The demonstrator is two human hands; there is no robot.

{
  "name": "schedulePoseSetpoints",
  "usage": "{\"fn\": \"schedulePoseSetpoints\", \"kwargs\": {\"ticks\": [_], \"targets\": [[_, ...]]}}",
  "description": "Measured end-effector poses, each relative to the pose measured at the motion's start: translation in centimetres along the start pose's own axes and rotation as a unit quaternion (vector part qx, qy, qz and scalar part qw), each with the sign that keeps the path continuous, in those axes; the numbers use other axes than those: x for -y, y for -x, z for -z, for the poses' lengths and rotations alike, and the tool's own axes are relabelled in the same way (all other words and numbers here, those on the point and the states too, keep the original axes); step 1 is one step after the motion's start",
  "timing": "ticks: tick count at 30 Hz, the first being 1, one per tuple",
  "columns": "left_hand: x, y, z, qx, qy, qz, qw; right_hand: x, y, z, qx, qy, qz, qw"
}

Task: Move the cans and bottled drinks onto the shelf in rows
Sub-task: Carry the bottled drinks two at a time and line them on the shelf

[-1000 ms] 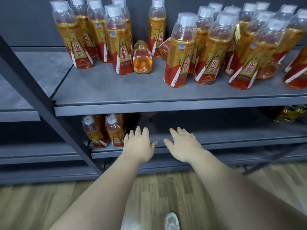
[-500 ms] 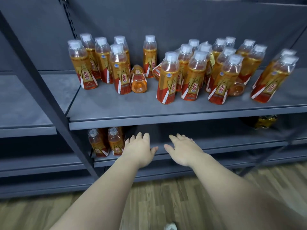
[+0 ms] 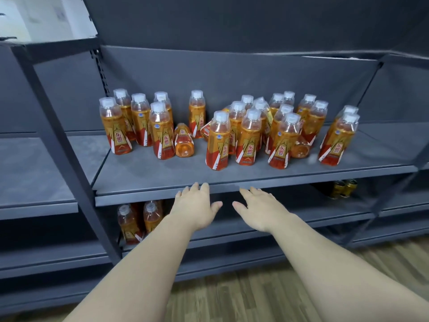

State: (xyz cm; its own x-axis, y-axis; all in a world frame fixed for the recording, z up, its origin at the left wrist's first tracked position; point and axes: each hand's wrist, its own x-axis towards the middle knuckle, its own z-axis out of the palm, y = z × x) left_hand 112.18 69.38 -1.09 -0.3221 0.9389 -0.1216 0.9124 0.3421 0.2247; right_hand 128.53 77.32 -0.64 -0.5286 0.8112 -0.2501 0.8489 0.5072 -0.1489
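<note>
Bottles (image 3: 218, 140) of amber drink, shown with the two grips that are to set them in rows. The left grip (image 3: 196, 206) and right grip (image 3: 262, 210) are both empty, with fingers straight and slightly spread and palms turned down. They hang side by side, just apart, in front of the front edge of the middle shelf (image 3: 148, 182). Whether the left fingertips (image 3: 204, 187) touch that edge cannot be told.

Above and beyond the grips, the bottles stand on this shelf in two loose clusters rather than rows, one to the left and a denser one to the right. At least two lie on their sides among them: one fallen bottle (image 3: 184, 141) with its base toward the viewer, and a second fallen bottle (image 3: 300, 147) behind the right cluster. Two more lower bottles (image 3: 128, 225) stand on the shelf below, at the left, and a few cans (image 3: 344, 188) sit far right on that shelf, in shadow.

Handling, as judged:
- The bottles are full, so each should feel moderately heavy for its size.
- The clear plastic walls will likely give a little under a squeeze but are not fragile.
- The glossy label may be slippery.
- Tall and narrow, they tip easily, as the fallen ones suggest.
- The best hold is probably round the labelled body at mid-height, not the white cap.
- Neighbours stand close, so a reach into the right cluster risks knocking others over.
</note>
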Motion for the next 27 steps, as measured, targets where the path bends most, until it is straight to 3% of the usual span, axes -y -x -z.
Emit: {"fn": "schedulePoseSetpoints", "kwargs": {"ticks": [16,21,27], "targets": [[-3.1,-7.8,0.7,-0.062,0.034,0.031,0.997,-4.7,-7.0,4.1,-0.042,-0.076,0.001,0.996],[-3.5,-11.4,0.8,-0.133,0.150,0.078,0.977,-6.3,-10.8,5.0,-0.093,-0.183,-0.004,0.979],[-4.2,-15.3,0.9,-0.184,0.307,0.138,0.923,-6.4,-15.5,6.5,-0.147,-0.325,-0.027,0.934]]}}
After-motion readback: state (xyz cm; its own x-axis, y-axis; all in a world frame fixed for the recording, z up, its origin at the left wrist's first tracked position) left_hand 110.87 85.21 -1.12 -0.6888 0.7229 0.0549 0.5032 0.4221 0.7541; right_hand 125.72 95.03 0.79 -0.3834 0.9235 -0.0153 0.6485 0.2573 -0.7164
